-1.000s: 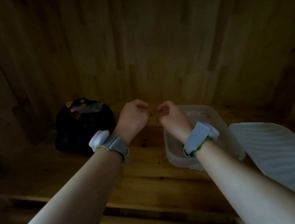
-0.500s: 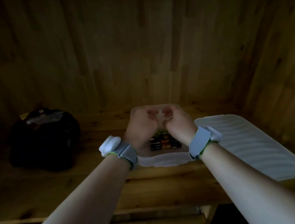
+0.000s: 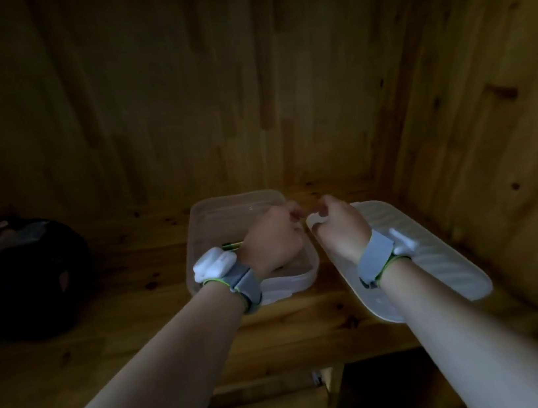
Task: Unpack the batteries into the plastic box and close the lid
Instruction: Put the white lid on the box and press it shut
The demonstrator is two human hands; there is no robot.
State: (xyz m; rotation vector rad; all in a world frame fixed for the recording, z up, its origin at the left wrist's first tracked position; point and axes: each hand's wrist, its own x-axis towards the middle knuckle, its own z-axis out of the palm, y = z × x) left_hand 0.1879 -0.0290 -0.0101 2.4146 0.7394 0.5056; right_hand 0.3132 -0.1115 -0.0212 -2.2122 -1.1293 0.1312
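A clear plastic box stands on the wooden shelf, with its lid off. A green-striped battery shows inside it, just beside my left wrist; the rest of the box floor is hidden by my hand. My left hand hovers over the box's right half with its fingers curled. My right hand is just right of the box, over the near end of the white ribbed lid, thumb and fingers pinched. The dim light hides whether either hand holds anything.
A black bag sits at the shelf's left. Wooden walls close in behind and at the right. The shelf's front edge runs below my forearms, with a dark gap under it.
Half a second ago both hands were together over the box with a block of batteries under them. They have since drifted right and parted, and that block no longer shows.
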